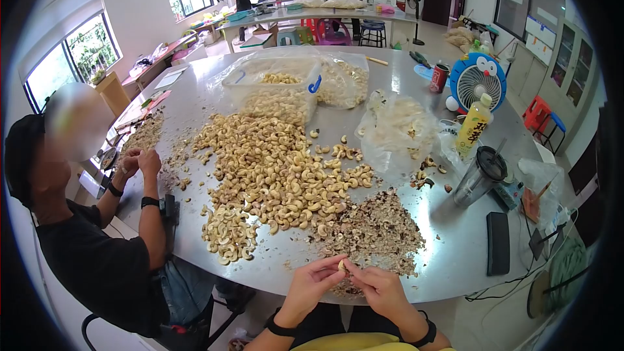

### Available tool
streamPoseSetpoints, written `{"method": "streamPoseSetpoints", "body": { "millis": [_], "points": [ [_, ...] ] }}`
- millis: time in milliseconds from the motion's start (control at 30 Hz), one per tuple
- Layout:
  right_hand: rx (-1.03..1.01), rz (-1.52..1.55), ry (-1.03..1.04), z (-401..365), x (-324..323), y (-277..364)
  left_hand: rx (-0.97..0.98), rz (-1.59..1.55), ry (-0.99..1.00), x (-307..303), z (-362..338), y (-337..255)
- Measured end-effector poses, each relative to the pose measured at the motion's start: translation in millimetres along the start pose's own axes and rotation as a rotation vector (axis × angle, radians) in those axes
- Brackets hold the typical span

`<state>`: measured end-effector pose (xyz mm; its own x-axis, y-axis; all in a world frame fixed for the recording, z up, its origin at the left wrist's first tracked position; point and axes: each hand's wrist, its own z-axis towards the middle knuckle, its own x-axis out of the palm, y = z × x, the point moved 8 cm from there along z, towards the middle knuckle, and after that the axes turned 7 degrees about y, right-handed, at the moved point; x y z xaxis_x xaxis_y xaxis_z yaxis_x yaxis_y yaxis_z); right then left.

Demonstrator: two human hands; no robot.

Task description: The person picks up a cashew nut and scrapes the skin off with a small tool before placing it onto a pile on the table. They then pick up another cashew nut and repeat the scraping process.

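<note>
A pale cashew nut (342, 265) is pinched between the fingertips of my left hand (311, 287) and my right hand (382, 291), near the front edge of the steel table. Both hands are closed on it, and the fingers hide part of the nut. Just beyond them spreads a pile of brown skin flakes and broken bits (377, 229). A large heap of cashew nuts (276, 166) covers the middle of the table. At its near left end lies a smaller group of paler cashews (229, 235).
Behind the heap stands a clear plastic bin (237, 78). Plastic bags (398, 127) lie to its right. A lidded tumbler (478, 179), yellow-labelled bottle (474, 123), blue fan (478, 83) and black case (498, 244) line the right side. A co-worker (97, 253) sits at left.
</note>
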<state>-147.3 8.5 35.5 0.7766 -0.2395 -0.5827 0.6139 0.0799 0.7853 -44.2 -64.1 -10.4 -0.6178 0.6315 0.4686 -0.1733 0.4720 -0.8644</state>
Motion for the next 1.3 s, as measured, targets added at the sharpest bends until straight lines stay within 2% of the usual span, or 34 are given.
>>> {"method": "streamPoseSetpoints", "body": {
  "millis": [167,367,767,1300],
  "points": [
    [-0.017,-0.037,-0.015,-0.6,1.8,-2.2,0.011,0.018,0.026,-1.3,0.5,2.2],
    [-0.008,0.093,0.003,2.9,1.0,1.4,0.011,0.031,0.013,-1.9,-0.4,-1.0],
    [-0.017,-0.018,0.003,3.1,-0.1,5.1,-0.013,0.079,0.019,-3.1,1.8,2.3],
    [0.003,0.065,0.026,3.8,0.7,4.5,-0.011,0.084,0.033,-2.3,2.4,1.4]
  ]
}}
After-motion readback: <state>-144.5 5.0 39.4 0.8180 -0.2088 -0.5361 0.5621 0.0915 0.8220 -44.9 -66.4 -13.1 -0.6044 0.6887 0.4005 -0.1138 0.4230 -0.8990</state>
